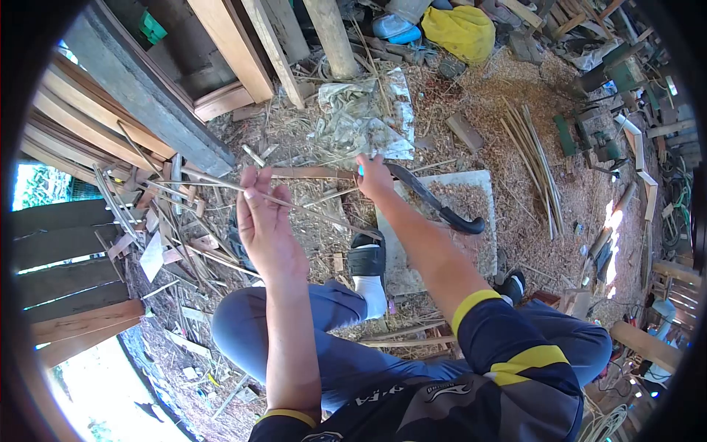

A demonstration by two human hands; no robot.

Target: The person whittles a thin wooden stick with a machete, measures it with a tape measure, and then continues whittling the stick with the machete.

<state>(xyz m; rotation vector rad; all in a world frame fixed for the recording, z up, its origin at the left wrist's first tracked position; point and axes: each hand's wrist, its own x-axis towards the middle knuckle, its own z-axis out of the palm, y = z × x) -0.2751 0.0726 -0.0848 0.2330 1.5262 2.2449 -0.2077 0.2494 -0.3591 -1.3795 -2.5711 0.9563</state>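
Note:
My left hand [264, 221] is raised in front of me, its fingers closed around a long thin strip of wood or bamboo [317, 214]. The strip slants down to the right, toward my sandal. My right hand [375, 178] is curled, with a small turquoise bit [361, 170] showing at its fingers; what it grips is mostly hidden. Beside that hand is a curved dark blade [418, 188] with a black handle [462, 221], partly over a pale board [475, 193]. A flat brown strip [313, 173] extends leftward from near my right hand.
My sandalled foot [366, 258] rests by the board. Long thin sticks [541, 169] lie on the shavings at right. A crumpled plastic sheet [350, 118] and yellow sack [460, 33] are ahead. Wood scraps [195, 243] pile up at left, near leaning timbers [147, 88].

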